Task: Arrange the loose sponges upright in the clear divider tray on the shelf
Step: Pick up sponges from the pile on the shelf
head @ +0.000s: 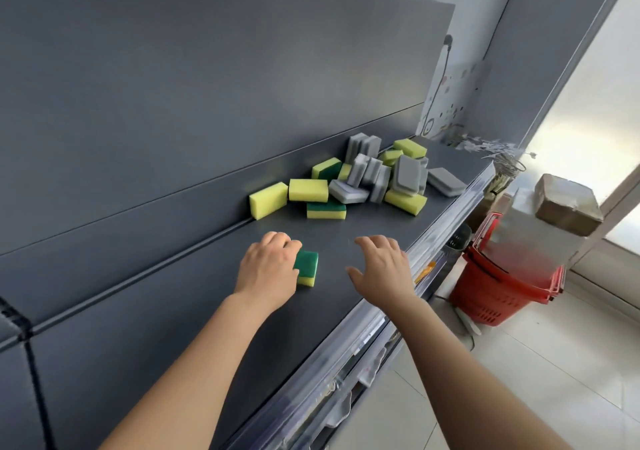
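My left hand (268,267) grips a green-and-yellow sponge (307,266) that stands on its edge on the dark grey shelf (194,311). My right hand (384,269) hovers just to the right of it, fingers spread, holding nothing. Further back on the shelf lies a loose heap of yellow-and-green sponges (308,190) mixed with grey sponges (370,172); some lean on each other, some lie flat. One grey sponge (446,181) lies flat near the shelf's front edge. No clear divider tray can be made out on the shelf top.
The shelf's front edge carries a clear plastic price strip (374,332). Below to the right stand red shopping baskets (502,287) on the tiled floor, with a brown cardboard box (568,203) behind them. A dark back panel (173,103) rises behind the shelf.
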Tool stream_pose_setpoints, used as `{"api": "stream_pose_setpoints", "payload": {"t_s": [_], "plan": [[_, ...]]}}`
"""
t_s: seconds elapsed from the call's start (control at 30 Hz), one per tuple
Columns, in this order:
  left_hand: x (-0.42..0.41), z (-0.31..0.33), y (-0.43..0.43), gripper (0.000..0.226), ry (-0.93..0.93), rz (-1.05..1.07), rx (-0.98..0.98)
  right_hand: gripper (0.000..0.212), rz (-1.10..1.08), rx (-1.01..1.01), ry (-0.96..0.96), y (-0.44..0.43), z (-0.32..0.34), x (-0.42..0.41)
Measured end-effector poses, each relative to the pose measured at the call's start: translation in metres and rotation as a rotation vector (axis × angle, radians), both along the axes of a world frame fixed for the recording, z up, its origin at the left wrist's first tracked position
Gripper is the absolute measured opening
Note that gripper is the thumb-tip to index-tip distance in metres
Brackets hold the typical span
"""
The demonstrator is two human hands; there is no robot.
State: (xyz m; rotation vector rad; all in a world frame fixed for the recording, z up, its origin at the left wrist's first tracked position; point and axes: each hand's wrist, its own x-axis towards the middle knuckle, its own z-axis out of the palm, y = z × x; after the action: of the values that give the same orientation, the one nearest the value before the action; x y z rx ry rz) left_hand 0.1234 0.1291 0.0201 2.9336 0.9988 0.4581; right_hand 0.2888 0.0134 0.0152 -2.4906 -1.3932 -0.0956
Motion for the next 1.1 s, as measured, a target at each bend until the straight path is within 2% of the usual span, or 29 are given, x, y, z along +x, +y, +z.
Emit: {"api": "stream_pose_setpoints", "payload": {"t_s": [0.43, 0.57, 0.7, 0.8, 0.93, 1.1], "plan": [[0.185, -0.004, 0.066, 0.050, -0.047, 0.115, 0.022, 0.053, -0.017, 0.087, 0.045, 0.077, 0.001, 0.194], [0.225, -0.010, 0.084, 0.059, -0.008, 0.199, 0.022, 0.069, -0.070, 0.162, 0.050, 0.093, 0.001, 0.242], [0.245, -0.018, 0.092, 0.057, 0.056, 0.306, 0.028, 0.080, -0.137, 0.224, 0.186, 0.114, -0.002, 0.270], [0.247, -0.024, 0.093, 0.048, 0.049, 0.338, 0.019, 0.084, -0.144, 0.250, 0.316, 0.126, -0.007, 0.280], [0.244, -0.019, 0.095, 0.041, -0.069, 0.313, -0.026, 0.096, -0.146, 0.268, 0.434, 0.136, -0.008, 0.286], [0.233, -0.001, 0.089, 0.030, -0.440, 0.318, -0.279, 0.105, -0.108, 0.357, 0.491, 0.143, 0.002, 0.286]]}}
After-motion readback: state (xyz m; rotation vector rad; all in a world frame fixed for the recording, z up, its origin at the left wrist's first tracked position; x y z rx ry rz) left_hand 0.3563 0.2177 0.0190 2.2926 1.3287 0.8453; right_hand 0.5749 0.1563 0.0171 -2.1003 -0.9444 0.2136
